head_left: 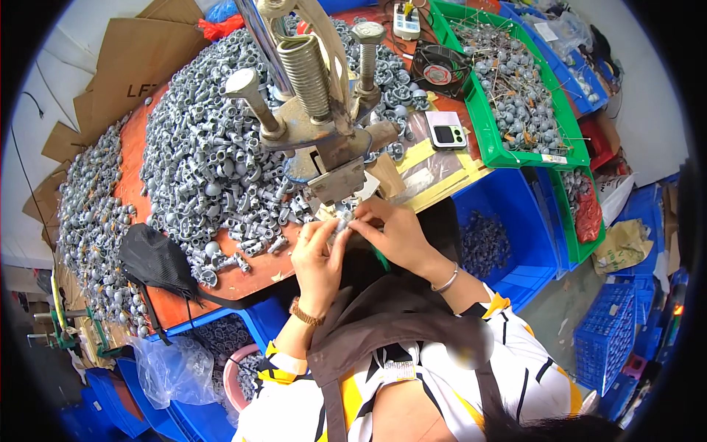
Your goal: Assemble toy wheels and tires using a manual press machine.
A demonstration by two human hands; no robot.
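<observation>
Left hand (315,264) and right hand (395,237) pinch 1 small grey part (343,219) between them, probably for fine control, with the metal press (337,183) just beyond; the grey pile (213,158) past the left hand presumably suits easy reach.

1 black fan (440,68), cardboard (140,59), power strip (406,26)

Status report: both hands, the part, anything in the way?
Left hand, right hand pinching one grey part. Press close ahead. Grey pile beyond left hand.
</observation>
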